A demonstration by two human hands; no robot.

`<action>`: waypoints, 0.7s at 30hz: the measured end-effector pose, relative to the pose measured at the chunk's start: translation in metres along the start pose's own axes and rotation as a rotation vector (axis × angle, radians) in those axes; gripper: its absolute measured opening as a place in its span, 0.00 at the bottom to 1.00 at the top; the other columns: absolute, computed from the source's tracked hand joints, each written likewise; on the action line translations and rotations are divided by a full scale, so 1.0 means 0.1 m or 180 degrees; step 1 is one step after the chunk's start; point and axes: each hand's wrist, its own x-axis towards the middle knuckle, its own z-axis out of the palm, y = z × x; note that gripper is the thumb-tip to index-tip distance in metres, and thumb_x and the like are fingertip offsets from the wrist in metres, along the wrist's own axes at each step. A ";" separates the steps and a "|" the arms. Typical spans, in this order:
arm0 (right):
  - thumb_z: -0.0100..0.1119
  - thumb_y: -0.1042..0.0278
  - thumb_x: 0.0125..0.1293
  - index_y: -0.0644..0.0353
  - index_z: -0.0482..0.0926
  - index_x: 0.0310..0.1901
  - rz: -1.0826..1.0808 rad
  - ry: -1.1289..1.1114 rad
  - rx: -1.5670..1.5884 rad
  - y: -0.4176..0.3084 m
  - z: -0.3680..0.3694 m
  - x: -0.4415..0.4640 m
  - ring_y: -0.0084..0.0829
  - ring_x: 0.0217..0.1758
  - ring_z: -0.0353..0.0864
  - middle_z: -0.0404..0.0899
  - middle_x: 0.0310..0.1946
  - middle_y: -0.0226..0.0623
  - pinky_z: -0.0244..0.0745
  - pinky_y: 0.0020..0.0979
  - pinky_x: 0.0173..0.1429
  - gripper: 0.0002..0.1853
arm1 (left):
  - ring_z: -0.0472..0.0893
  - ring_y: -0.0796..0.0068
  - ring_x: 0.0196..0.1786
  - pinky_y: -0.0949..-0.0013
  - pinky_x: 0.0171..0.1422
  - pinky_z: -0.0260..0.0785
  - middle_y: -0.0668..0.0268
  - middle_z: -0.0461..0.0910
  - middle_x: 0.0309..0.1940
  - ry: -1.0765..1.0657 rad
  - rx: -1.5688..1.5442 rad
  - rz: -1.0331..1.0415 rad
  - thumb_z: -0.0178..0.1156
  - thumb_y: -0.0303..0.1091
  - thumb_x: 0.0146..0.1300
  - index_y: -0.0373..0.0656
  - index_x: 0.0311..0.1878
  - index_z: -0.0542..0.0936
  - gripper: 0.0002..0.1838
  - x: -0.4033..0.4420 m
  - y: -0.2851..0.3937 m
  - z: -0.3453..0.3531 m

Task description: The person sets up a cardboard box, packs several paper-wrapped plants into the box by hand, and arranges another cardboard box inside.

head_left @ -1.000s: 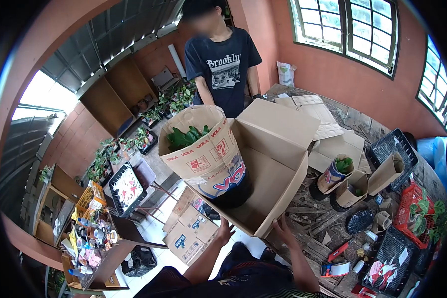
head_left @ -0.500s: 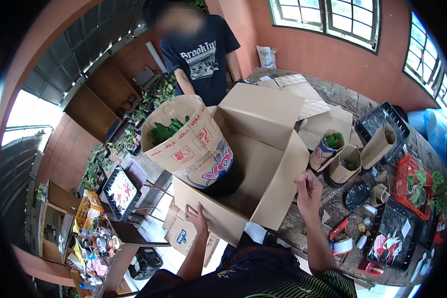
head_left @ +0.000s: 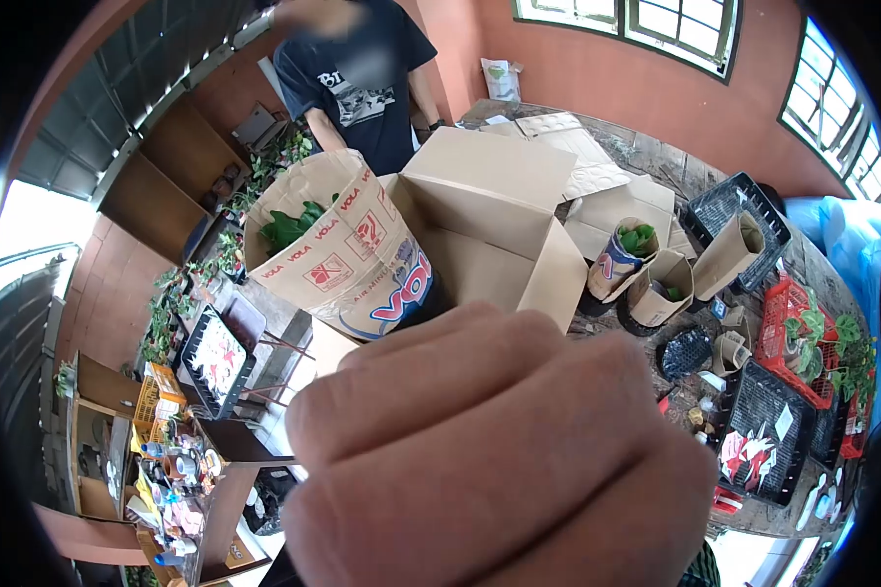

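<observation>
clenched right hand (head_left: pixel 499 450) hides the near edge of the open brown cardboard box (head_left: pixel 475 264); left hand: cannot tell.

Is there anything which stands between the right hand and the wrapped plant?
Between the right hand and the wrapped plant, nothing visible blocks the upper part; lower, the near carton wall may, but the hand hides most of it.

One big box (head_left: pixel 485 215) is sitting open — one wrapped plant (head_left: pixel 343 254) is standing in it. Three smaller wraps (head_left: pixel 656 291) are standing in a row right of the box, one person (head_left: pixel 367 93) is standing behind it, and one fist (head_left: pixel 499 460) is hiding its near side.
</observation>
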 end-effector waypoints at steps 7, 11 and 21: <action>0.53 0.35 0.63 0.60 0.71 0.19 -0.0377 0.0082 0.0470 0.11 0.18 0.05 0.28 0.17 0.68 0.68 0.17 0.31 0.60 0.26 0.20 0.32 | 0.61 0.41 0.68 0.43 0.63 0.68 0.39 0.43 0.71 -0.0295 -0.0597 -0.0348 0.68 0.68 0.46 0.43 0.74 0.50 0.60 -0.30 0.21 -0.19; 0.53 0.36 0.64 0.61 0.70 0.19 -0.0599 0.0096 0.0650 0.15 0.20 0.07 0.31 0.17 0.68 0.67 0.17 0.32 0.61 0.28 0.20 0.32 | 0.60 0.46 0.66 0.51 0.70 0.57 0.51 0.47 0.67 0.0431 0.0393 0.0162 0.66 0.57 0.56 0.46 0.72 0.55 0.47 0.24 -1.00 0.03; 0.57 0.55 0.69 0.64 0.78 0.32 0.3194 -0.1177 -0.0753 0.90 -0.67 -1.40 0.15 0.27 0.71 0.76 0.23 0.28 0.66 0.21 0.31 0.18 | 0.57 0.46 0.67 0.51 0.71 0.52 0.48 0.50 0.64 0.0361 0.0403 0.0002 0.68 0.55 0.55 0.46 0.71 0.55 0.48 0.15 -0.77 0.05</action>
